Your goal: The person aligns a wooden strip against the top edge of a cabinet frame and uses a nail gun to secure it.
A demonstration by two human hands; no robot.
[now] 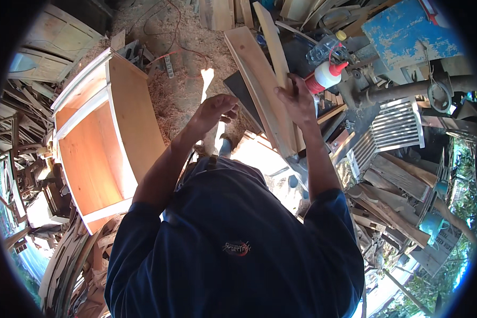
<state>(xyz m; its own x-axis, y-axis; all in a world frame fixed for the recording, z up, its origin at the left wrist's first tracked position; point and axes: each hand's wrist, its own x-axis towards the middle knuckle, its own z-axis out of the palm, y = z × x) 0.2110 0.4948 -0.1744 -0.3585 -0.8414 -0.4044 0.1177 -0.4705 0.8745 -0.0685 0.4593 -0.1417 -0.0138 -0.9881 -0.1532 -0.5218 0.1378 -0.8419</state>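
- We see the right hand [298, 99] gripping a pale wooden board [259, 87], fingers wrapped over its upper edge, so the hand is closed on the wood.
- The board runs at a slant, passing under the right hand and reaching well past it both ways.
- A second, narrower curved strip [273, 40] lies against the board just beyond the right hand.
- Our left hand [213, 110] hangs free beside the board, not touching it, fingers loosely curled and half open, holding nothing.
- Just beyond the right hand stands a white glue bottle [326, 76] with a red cap.
- Well off from the left hand sits an open wooden cabinet [103, 143] on a floor strewn with sawdust [183, 74].
- Near the right hand, on its outer side, lies a slatted white panel [392, 127].
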